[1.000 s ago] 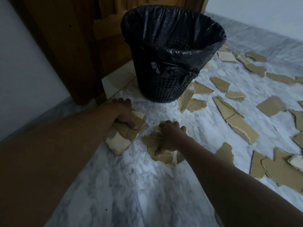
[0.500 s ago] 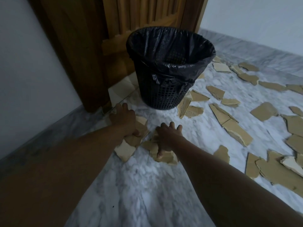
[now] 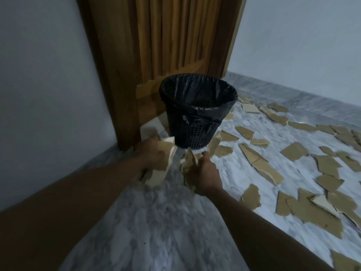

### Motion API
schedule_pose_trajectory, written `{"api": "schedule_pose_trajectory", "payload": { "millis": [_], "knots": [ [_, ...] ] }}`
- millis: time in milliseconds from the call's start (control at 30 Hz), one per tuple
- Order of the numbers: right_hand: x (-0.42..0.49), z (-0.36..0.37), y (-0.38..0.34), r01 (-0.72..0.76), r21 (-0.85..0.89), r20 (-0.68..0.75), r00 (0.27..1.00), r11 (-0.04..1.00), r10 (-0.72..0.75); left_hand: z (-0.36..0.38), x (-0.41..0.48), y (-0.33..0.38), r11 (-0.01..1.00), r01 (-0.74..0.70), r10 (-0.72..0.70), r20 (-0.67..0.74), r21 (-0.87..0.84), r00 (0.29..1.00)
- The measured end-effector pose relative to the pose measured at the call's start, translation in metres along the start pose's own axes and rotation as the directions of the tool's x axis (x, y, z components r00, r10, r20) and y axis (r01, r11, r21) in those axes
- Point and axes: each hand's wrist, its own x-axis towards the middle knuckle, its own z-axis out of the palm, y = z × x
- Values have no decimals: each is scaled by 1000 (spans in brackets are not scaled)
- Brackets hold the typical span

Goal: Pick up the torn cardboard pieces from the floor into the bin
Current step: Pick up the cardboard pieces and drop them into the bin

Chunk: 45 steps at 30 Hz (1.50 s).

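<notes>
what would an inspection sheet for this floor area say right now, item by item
surface: grey-white marble floor, dim light.
job's things: black mesh bin with black liner, upright by the door; scattered cardboard pieces lie on the floor to its right.
clutter: nothing seen beyond the cardboard.
grippers: left hand grips a cardboard stack; right hand grips a cardboard bunch; both near the bin's base.
cables: nothing seen.
surroundings: wooden door, pale walls.

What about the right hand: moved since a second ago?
Yes. The right hand has lifted off the floor with its cardboard pieces, rising toward the base of the bin.
</notes>
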Motion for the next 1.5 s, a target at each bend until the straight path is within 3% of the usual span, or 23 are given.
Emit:
{"api": "schedule_pose_trajectory", "payload": {
  "millis": [67, 133, 233, 300, 367, 433, 500, 567, 633, 733, 800, 867, 967, 1100, 1233, 1367, 1433, 1500],
  "knots": [
    [18, -23, -28, 134, 133, -190, 976, 982, -107, -30, 0, 32, 984, -28, -8, -197, -175, 980],
    [34, -50, -60, 312, 261, -368, 907, 913, -205, -52, 3, 69, 929, -75, -67, -365, -363, 929],
    [70, -90, -101, 540, 283, -614, 737, 792, -284, -77, 11, 127, 721, -196, -153, -428, -665, 891],
    [99, -113, -124, 591, 269, -688, 671, 761, -277, -91, 19, 163, 605, -243, -165, -418, -758, 893],
    [132, -130, -132, 553, 309, -651, 716, 774, -252, -99, 28, 196, 557, -275, -131, -410, -784, 903],
    [159, -142, -129, 406, 418, -457, 867, 813, -199, -96, 38, 214, 532, -232, -69, -315, -814, 947],
    [171, -150, -115, 186, 449, -244, 966, 874, -81, -83, 51, 210, 648, -154, -18, -217, -746, 976],
    [179, -147, -88, 32, 363, -208, 977, 931, 48, -65, 64, 190, 864, -116, -5, -238, -490, 971],
    [182, -136, -53, -89, 210, -222, 966, 974, 136, -45, 72, 162, 981, -31, -18, -251, -189, 968],
    [177, -114, -19, -215, 135, -131, 964, 967, 232, -22, 74, 134, 997, 53, -61, -167, -50, 984],
    [177, -102, -14, -241, 251, -150, 947, 938, 284, -16, 73, 130, 997, 44, -58, -266, -59, 962],
    [176, -88, -17, -279, 427, -173, 908, 860, 381, -10, 77, 133, 978, 81, -148, -372, -190, 916],
    [178, -82, -15, -241, 713, -150, 865, 659, 479, -1, 85, 142, 904, 85, -262, -385, -420, 885],
    [171, -118, 12, -194, 841, -39, 909, 504, 415, 14, 91, 176, 920, -34, -153, -437, -390, 887],
    [161, -186, 68, -141, 905, -76, 875, 401, 478, 52, 93, 254, 954, -124, 1, -410, -273, 912],
    [127, -287, 137, -34, 939, -184, 791, 342, 583, 114, 87, 355, 940, -286, 217, -323, -184, 921],
    [104, -334, 179, 22, 922, -283, 721, 387, 633, 149, 75, 408, 940, -315, 279, -240, -128, 930],
    [75, -385, 227, 49, 873, -413, 603, 485, 682, 192, 53, 463, 933, -351, 340, -124, -75, 932]
  ]
}}
